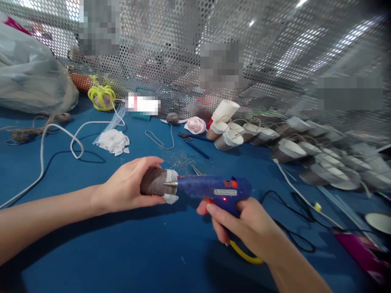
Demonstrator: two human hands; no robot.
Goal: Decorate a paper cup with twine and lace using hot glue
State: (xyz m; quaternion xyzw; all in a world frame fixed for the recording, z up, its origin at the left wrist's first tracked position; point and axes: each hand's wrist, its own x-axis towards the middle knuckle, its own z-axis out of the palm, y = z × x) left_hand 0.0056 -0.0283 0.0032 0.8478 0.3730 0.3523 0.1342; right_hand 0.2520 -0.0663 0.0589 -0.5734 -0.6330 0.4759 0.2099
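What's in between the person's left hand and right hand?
In the head view, between them are the cord-wrapped cup the left hand holds and the blue glue gun the right hand holds, its metal nozzle pointing toward the cup.

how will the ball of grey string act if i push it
The ball of grey string would probably roll, since it looks round. Its loose tail lies bent across the blue table, so it would likely drag floppily or unwind a little. Being wound string, it is probably light, with some give.
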